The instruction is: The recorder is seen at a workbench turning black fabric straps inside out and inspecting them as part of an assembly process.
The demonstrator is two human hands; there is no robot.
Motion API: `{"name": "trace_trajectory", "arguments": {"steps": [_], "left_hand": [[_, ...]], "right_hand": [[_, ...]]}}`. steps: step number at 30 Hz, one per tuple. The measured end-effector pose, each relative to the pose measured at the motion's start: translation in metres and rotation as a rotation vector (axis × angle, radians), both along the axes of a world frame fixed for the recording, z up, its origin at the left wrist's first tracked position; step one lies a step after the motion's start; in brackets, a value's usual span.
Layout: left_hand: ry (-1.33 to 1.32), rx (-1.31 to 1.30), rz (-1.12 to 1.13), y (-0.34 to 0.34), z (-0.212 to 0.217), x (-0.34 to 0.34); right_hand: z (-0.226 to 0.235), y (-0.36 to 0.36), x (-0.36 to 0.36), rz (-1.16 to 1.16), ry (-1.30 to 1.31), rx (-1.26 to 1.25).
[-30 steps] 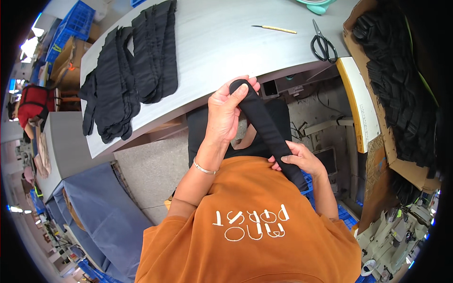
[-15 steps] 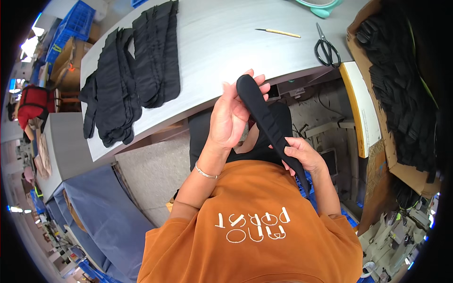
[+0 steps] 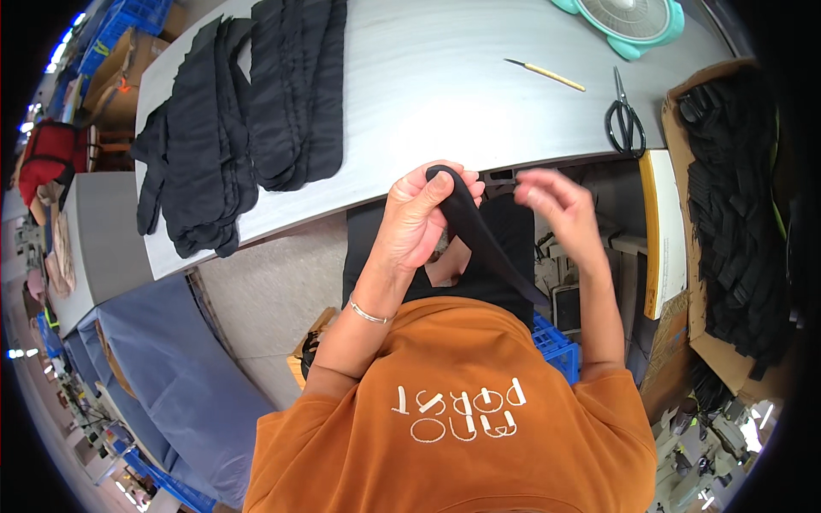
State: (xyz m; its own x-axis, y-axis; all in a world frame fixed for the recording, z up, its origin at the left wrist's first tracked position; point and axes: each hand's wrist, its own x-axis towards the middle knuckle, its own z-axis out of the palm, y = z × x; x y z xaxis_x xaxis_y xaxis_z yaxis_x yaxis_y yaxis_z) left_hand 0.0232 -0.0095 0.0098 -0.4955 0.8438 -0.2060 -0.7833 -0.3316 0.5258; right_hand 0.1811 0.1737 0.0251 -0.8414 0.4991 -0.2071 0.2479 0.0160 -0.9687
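A narrow black fabric strip point(image 3: 469, 221) with a rounded top end hangs over my lap. My left hand point(image 3: 419, 209) grips its rounded end, thumb pressed on top, and the lower part slants down to the right, loose. Off to the right of the strip is my right hand point(image 3: 564, 209), slightly blurred, its fingers and thumb apart and holding nothing. On the grey table point(image 3: 410, 94), two bunches of flat black fabric pieces lie at the left: an outer bunch point(image 3: 201, 154) and an inner bunch point(image 3: 295, 103).
Black-handled scissors point(image 3: 625, 124) and a thin wooden-handled pointed tool point(image 3: 552, 75) lie on the table near a turquoise fan point(image 3: 629, 26). At the right, a cardboard box point(image 3: 705, 342) holds many black strips. A blue crate point(image 3: 556, 346) stands below my right arm. Blue-grey cloth point(image 3: 180, 368) hangs at the left.
My right hand has let go of the strip's lower part and moved up and away from it. My left thumb has closed over the rounded end. The view has shifted slightly.
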Motion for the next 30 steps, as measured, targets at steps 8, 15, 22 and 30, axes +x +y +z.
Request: {"name": "trace_trajectory", "arguments": {"steps": [8, 15, 22, 30], "left_hand": [[0.036, -0.037, 0.116, -0.002, 0.004, -0.021], [0.024, -0.047, 0.22, -0.01, 0.008, -0.023], [0.124, 0.016, 0.196, -0.009, 0.02, -0.016], [0.302, 0.046, 0.151, -0.008, 0.038, 0.013]], "right_hand": [[-0.054, 0.122, -0.128, -0.23, 0.077, 1.241], [-0.067, 0.125, -0.144, -0.243, 0.14, 1.213], [0.034, 0.004, -0.09, 0.023, 0.205, 0.821], [0.083, -0.037, -0.048, 0.187, 0.457, 1.077]]}}
